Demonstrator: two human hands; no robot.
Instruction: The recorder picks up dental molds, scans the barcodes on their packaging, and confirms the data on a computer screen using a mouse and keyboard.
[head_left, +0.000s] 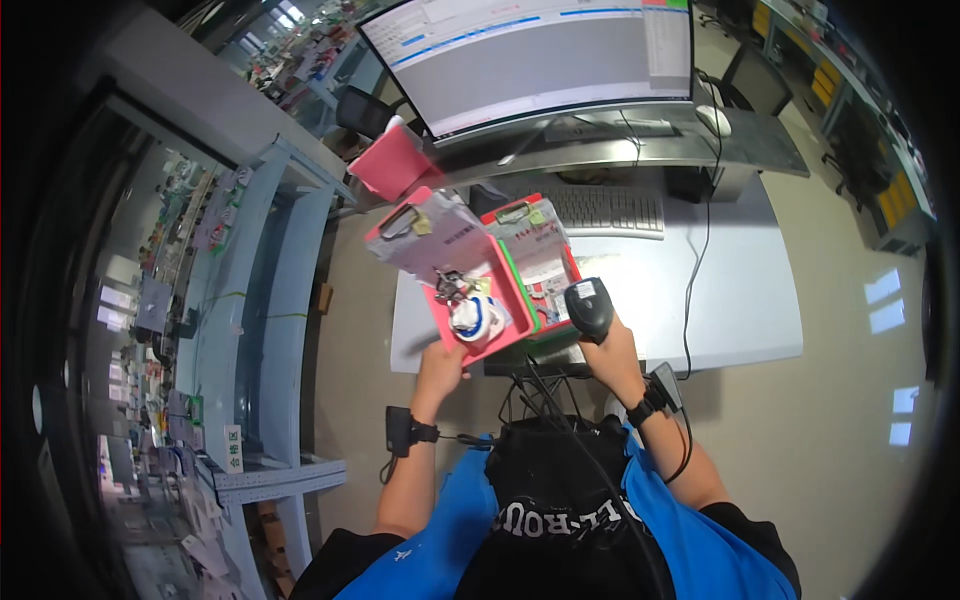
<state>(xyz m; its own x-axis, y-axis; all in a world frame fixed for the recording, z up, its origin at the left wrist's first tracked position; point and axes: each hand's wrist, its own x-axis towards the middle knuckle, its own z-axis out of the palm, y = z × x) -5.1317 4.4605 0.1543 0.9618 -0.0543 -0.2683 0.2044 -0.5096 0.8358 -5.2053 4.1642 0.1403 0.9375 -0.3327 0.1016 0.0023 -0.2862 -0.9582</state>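
My left hand [443, 372] grips the near left corner of a pink tray [511, 292], which is tilted at the left of the white table. Inside lie a white round part with a blue ring [478, 318] and some small metal pieces [452, 286]. A clip holds printed papers [452, 238] at the tray's far end. In my right hand [615, 358] is a black handheld barcode scanner [590, 308], its head near a second, red tray [573, 264]. That tray also carries clipped papers [530, 240] and small bagged parts. A green edge [518, 284] shows between the two trays.
A large monitor [540, 60] stands on a metal shelf [740, 142] beyond the white keyboard [610, 212]. A white mouse [713, 121] rests on that shelf. Another pink bin [392, 163] is at the far left. A black cable [703, 240] crosses the table [745, 300]. Blue-grey racking [280, 330] stands leftward.
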